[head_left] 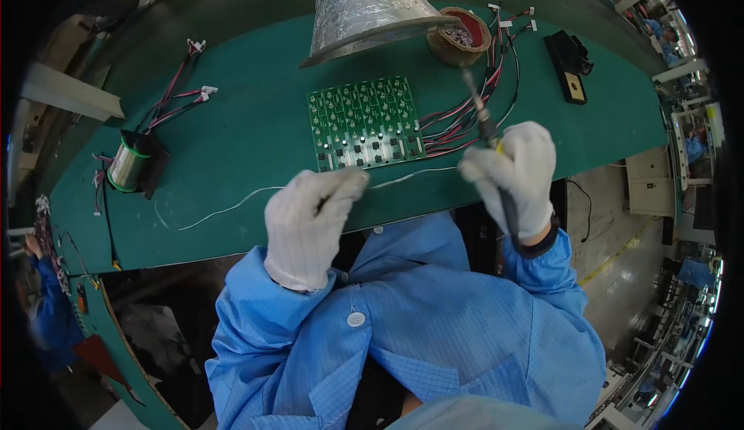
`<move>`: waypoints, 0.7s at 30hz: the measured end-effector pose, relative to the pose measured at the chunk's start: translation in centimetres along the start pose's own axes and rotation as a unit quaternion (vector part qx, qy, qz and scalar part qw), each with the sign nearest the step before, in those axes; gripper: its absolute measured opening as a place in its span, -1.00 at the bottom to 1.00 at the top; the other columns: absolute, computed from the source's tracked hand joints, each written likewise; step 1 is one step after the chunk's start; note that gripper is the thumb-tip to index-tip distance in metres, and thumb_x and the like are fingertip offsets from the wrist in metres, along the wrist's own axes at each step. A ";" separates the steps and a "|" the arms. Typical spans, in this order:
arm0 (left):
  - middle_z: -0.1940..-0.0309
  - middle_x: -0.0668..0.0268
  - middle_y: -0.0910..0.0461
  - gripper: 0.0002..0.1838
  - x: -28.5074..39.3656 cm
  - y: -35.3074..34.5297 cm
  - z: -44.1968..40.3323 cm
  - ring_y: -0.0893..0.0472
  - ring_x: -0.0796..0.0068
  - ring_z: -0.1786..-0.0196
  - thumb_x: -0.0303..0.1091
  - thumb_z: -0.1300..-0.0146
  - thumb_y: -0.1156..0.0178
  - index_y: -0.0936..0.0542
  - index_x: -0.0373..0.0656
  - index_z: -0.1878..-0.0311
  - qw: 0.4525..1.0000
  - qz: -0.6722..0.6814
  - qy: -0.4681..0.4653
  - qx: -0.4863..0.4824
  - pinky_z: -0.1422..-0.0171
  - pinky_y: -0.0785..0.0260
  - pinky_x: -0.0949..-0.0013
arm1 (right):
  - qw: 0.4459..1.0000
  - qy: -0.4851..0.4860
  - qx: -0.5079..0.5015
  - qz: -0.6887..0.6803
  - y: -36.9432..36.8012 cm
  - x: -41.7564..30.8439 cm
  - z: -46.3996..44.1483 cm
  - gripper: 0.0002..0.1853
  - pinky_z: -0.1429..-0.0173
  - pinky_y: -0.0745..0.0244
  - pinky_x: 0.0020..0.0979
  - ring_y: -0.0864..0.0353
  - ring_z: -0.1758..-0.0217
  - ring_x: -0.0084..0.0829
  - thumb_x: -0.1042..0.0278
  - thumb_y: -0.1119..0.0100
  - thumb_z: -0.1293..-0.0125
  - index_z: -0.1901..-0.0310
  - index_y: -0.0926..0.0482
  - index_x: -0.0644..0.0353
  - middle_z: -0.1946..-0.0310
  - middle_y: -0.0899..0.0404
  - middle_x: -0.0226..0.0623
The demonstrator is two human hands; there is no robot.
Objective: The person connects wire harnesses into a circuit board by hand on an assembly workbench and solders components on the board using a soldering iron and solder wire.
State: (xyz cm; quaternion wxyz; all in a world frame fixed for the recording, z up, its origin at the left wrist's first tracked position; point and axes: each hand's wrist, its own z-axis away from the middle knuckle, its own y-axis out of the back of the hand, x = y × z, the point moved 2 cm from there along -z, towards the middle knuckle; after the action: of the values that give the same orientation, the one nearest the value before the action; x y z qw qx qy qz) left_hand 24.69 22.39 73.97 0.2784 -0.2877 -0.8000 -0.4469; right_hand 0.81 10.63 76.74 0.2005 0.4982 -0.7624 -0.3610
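Note:
My right hand (518,170), in a white glove, is wrapped around a soldering iron (487,126) whose tip points up and away from me, slightly blurred. My gloved left hand (311,225) pinches a thin silvery solder wire (232,211) at the table's near edge. The wire trails left across the mat and also runs right, to beside my right hand's fingertips. Just beyond my left hand lies a green circuit board panel (363,120) with rows of small parts. Red, black and white wires (453,126) lie at its right side.
A foil-covered funnel hood (368,15) overhangs the board. Behind it stands a round tub (459,43) with bits inside. An iron stand (570,66) is at the right, a solder spool (129,165) on a holder at the left. Connector cables (182,97) lie near the spool.

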 end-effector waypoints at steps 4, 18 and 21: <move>0.45 0.35 -0.58 -0.86 -1.6 -0.2 -0.9 -0.46 0.47 0.47 -0.41 -0.17 -0.47 -0.73 -0.16 0.22 0.995 0.001 0.102 0.021 0.40 -0.34 0.37 | 0.964 -0.210 0.100 -0.128 -0.6 5.6 -0.4 -0.72 0.09 -0.51 -0.37 -0.68 0.22 -0.33 0.37 -0.25 -0.40 -0.09 -0.66 0.24 0.31 -0.69 -0.24; -0.04 0.06 -0.60 -0.81 -2.1 -3.7 -3.2 -0.66 0.24 0.03 -0.44 -0.30 -0.38 -0.52 -0.23 0.29 0.992 0.073 0.107 0.009 0.08 -0.60 0.26 | 0.712 -0.423 0.056 -0.558 -4.5 -0.9 4.5 -0.43 -0.11 -0.49 -0.50 -0.55 0.06 -0.57 0.02 -0.19 -0.51 -0.31 -0.44 0.33 0.18 -0.54 -0.39; -0.11 0.02 -0.58 -0.76 -2.5 -4.8 -4.3 -0.70 0.22 0.10 -0.38 -0.36 -0.34 -0.49 -0.27 0.31 0.990 0.065 0.125 -0.001 0.11 -0.61 0.28 | 0.709 -0.403 0.078 -0.574 -5.8 0.1 3.6 -0.41 -0.13 -0.47 -0.51 -0.55 0.00 -0.56 0.01 -0.16 -0.52 -0.34 -0.41 0.33 0.17 -0.54 -0.38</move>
State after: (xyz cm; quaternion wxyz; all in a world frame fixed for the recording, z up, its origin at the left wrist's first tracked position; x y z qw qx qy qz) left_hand 23.79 16.04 71.50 0.4043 -0.2809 -0.7382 -0.4613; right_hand 1.96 10.39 70.02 -0.4109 0.6611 -0.3633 -0.5120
